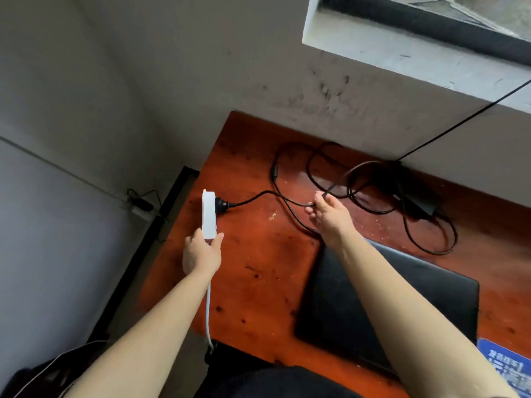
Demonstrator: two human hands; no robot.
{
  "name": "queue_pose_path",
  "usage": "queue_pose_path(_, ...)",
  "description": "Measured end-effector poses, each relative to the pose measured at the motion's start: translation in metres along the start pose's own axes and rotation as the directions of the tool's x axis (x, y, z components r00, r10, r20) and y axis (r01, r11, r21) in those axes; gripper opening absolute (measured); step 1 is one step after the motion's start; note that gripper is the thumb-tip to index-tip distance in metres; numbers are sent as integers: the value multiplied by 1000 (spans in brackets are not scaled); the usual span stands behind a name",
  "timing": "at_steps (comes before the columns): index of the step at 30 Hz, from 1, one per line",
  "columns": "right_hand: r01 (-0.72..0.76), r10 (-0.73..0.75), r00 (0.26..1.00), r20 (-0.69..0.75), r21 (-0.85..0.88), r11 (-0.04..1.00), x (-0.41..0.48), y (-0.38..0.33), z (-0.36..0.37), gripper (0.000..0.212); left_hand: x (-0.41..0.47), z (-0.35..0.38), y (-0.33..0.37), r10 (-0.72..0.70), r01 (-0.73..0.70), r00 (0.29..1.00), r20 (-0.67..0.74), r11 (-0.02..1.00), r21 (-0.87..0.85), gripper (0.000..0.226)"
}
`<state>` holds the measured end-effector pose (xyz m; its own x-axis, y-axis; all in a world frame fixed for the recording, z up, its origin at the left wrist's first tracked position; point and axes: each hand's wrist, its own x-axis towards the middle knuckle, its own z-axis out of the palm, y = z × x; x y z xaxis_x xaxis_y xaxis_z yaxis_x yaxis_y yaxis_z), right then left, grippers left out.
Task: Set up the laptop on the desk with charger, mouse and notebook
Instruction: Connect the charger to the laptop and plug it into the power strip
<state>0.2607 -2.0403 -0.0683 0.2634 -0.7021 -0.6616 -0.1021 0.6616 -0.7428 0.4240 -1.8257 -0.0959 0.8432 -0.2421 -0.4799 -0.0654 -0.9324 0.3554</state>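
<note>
My left hand (202,252) grips a white power strip (208,214) upright at the desk's left edge, with the black charger plug (222,203) seated in its side. The strip's white cord (209,311) hangs down past my forearm. Fingers of my right hand (327,212) pinch the black charger cable (290,201), which loops over the red-brown desk (258,268) to the black charger brick (419,203) by the wall. The closed black laptop (388,297) lies flat under my right forearm. A blue notebook (505,366) shows at the lower right corner. No mouse is visible.
A grey wall backs the desk, with a window ledge (402,50) above right and a thin black wire (465,122) running down from it. Left of the desk, on the floor, sits a wall socket with a black adapter (140,206). A dark bag (57,372) lies lower left.
</note>
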Motion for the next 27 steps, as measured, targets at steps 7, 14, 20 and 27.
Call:
queue_pose_path(7, -85, 75, 947, -313, -19, 996, 42, 7, -2, 29, 10, 5, -8, -10, 11, 1000, -10, 999, 45, 56)
queue_pose_path(14, -113, 20, 974, -227, -404, 908, 23, 19, -1, 63, 10, 1, -4, 1, -4, 999, 35, 996, 90, 62)
queue_pose_path(20, 51, -178, 975, -129, -654, 754, -11, -5, 1, 62, 5, -24, 1, 121, -126, 990, 76, 990, 57, 79)
queue_pose_path(27, 348, -547, 833, 82, -847, 402, -78, 0, 0, 46, -9, -71, -9, 583, -571, 812, -5, 796, 201, 68)
